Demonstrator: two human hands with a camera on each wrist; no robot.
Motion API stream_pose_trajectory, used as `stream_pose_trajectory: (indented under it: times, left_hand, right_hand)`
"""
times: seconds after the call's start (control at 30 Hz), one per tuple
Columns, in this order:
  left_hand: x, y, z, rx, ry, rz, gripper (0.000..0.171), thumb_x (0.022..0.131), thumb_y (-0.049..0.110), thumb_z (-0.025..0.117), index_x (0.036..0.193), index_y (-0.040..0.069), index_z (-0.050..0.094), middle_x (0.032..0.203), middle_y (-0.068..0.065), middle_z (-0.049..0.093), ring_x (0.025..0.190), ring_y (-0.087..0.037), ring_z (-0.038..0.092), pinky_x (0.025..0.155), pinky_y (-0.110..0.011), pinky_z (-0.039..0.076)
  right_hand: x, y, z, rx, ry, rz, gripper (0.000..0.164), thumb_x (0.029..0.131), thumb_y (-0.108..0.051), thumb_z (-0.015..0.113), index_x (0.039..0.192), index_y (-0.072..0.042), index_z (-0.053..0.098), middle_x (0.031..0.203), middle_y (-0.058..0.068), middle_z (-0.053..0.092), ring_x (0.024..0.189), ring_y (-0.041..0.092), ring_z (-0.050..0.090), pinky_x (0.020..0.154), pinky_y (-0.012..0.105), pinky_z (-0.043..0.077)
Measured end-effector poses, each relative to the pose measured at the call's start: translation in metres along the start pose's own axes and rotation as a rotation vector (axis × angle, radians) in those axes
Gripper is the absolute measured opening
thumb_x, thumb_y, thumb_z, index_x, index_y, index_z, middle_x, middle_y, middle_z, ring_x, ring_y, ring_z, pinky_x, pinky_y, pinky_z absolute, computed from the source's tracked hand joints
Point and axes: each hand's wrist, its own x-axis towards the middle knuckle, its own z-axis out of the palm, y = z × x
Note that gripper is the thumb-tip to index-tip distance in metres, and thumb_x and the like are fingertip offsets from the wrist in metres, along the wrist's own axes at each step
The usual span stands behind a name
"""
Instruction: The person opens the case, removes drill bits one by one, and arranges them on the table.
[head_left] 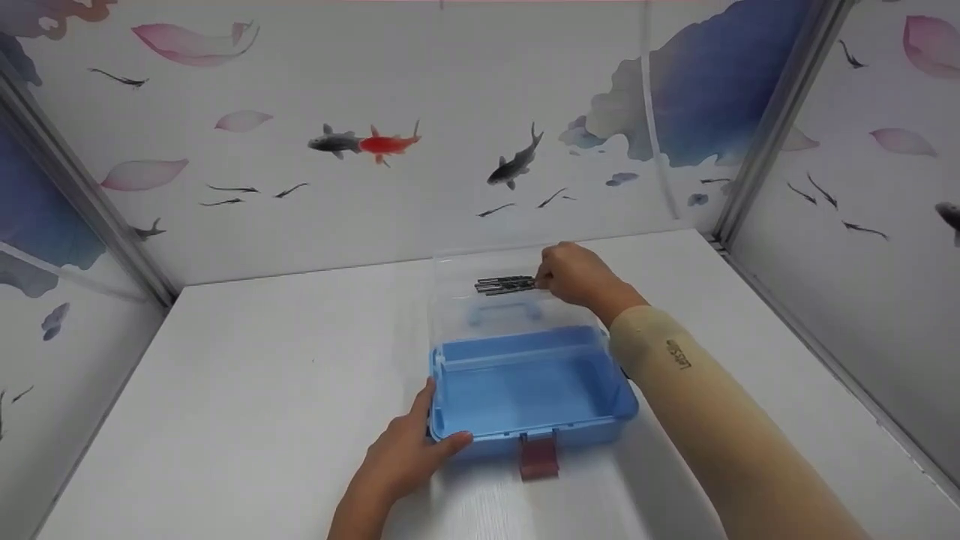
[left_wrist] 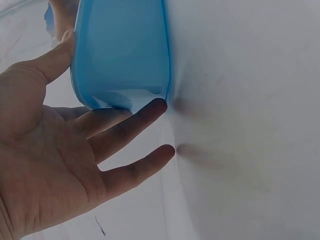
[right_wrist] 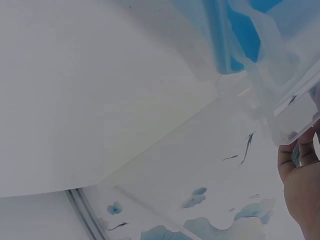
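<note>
A blue plastic box [head_left: 525,390] lies with its clear lid [head_left: 457,319] swung back on the far side. A reddish-brown latch [head_left: 538,457] hangs at its front. My left hand [head_left: 401,454] holds the box's near left corner, thumb over the front rim. In the left wrist view the same hand [left_wrist: 65,155] has its lower fingers stretched past the corner toward the tabletop. Over the lid, my right hand [head_left: 577,276] pinches the right end of a bundle of thin dark rods [head_left: 504,285]. The right wrist view shows the curled right hand [right_wrist: 302,180] beside the lid's edge; the rods are hidden there.
The white table [head_left: 285,390] extends around the box. A printed wall [head_left: 450,90] with fish and petals rises behind it, with metal corner posts [head_left: 780,127] framing it. A blue handle [head_left: 504,311] shows through the clear lid.
</note>
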Motion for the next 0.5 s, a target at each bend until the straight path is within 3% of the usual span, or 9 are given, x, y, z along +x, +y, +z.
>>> stream_pose_trajectory:
  times: [0.17, 0.37, 0.5]
  left_hand:
    - [-0.0002, 0.0014, -0.0005, -0.008, -0.004, -0.002, 0.111, 0.089, 0.069, 0.074, 0.171, 0.014, 0.023, 0.163, -0.024, 0.049, 0.146, -0.047, 0.053, 0.112, -0.068, 0.046]
    - [0.0011, 0.0026, 0.0004, -0.011, -0.007, -0.006, 0.111, 0.089, 0.07, 0.073, 0.171, 0.015, 0.022, 0.165, -0.022, 0.048, 0.146, -0.047, 0.053, 0.112, -0.069, 0.046]
    - [0.0005, 0.0008, 0.0011, -0.011, -0.01, -0.013, 0.11, 0.089, 0.069, 0.074, 0.171, 0.015, 0.023, 0.163, -0.022, 0.05, 0.144, -0.046, 0.055, 0.11, -0.069, 0.047]
  right_hand:
    - [0.0005, -0.001, -0.0012, 0.026, 0.01, 0.013, 0.014, 0.1, -0.004, 0.072, 0.107, -0.005, 0.084, 0.104, 0.012, 0.073, 0.107, 0.032, 0.068, 0.096, 0.046, 0.06]
    - [0.0002, -0.0017, -0.006, 0.041, -0.037, 0.048, 0.011, 0.1, -0.007, 0.073, 0.106, -0.007, 0.082, 0.107, 0.01, 0.07, 0.107, 0.03, 0.066, 0.096, 0.046, 0.059]
    - [-0.0009, -0.0018, -0.0079, 0.012, -0.06, 0.011, 0.011, 0.101, -0.012, 0.074, 0.107, -0.011, 0.082, 0.107, 0.007, 0.071, 0.109, 0.03, 0.066, 0.106, 0.055, 0.052]
